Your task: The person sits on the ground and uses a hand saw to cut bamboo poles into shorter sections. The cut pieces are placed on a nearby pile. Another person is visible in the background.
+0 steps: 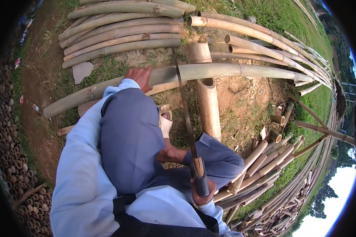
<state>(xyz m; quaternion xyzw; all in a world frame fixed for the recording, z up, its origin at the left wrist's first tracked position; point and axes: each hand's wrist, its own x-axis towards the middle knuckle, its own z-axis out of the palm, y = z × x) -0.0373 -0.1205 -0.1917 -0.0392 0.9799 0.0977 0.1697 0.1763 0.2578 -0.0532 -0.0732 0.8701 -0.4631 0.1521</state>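
Right grip [203, 192] wrapped round saw [186, 110], left grip [141, 78] clasped over bamboo pole [221, 70] near support log's [209, 112] far end; pole looks unsevered, cut remaining.

The person wears a pale blue top [158, 203] with long, soft, wrinkly sleeves [85, 170] and plain grey-blue trousers [132, 138]. Black cloth [158, 230] shows at the near edge, with a black strap [209, 221] on the right. Farther off is a pale tan shoe [165, 127]. The fingers [140, 72] are bare
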